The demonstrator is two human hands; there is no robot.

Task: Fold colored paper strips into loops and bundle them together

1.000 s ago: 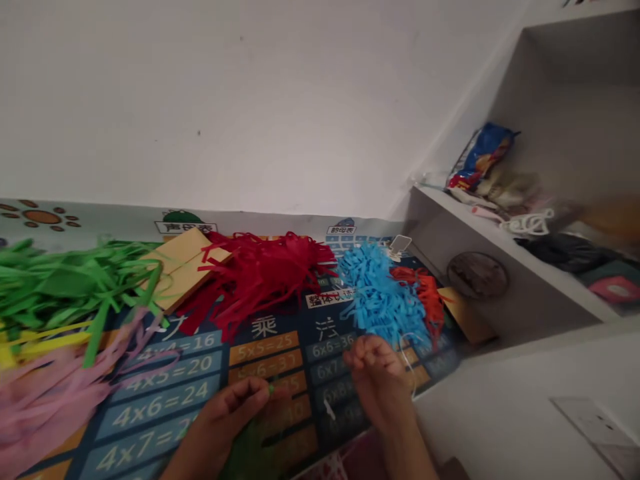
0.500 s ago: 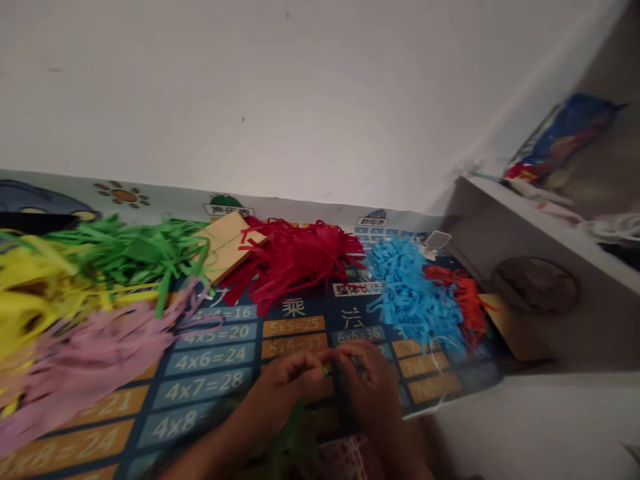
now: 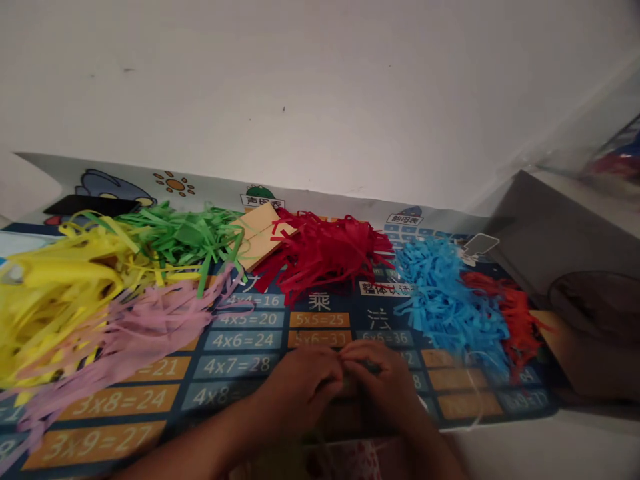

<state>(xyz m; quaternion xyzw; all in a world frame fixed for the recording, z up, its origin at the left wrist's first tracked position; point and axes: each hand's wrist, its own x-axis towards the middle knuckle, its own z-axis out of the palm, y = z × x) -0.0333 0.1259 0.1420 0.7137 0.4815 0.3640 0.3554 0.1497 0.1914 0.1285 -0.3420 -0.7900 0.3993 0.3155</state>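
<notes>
My left hand [image 3: 306, 390] and my right hand [image 3: 384, 380] meet fingertip to fingertip over the printed mat, near its front edge. Both are closed in a pinch. Whatever sits between the fingers is too small and dark to make out. Beyond them lies a heap of red strips [image 3: 333, 257]. Blue strips [image 3: 445, 293] are piled to the right, with orange-red strips [image 3: 515, 313] beside them. To the left are pink strips [image 3: 150, 327], yellow strips [image 3: 65, 280] and green strips [image 3: 185, 233].
Under everything is a times-table mat [image 3: 240, 363], its back edge turned up against the white wall [image 3: 310, 100]. A tan paper piece [image 3: 257, 233] lies between green and red heaps. A black flat object [image 3: 93, 205] rests at back left. A grey box [image 3: 580, 267] stands at right.
The view has swung left, so the heaps appear farther right. A green bit seen at my left fingertips before is now hidden. My hands stay pinched together.
</notes>
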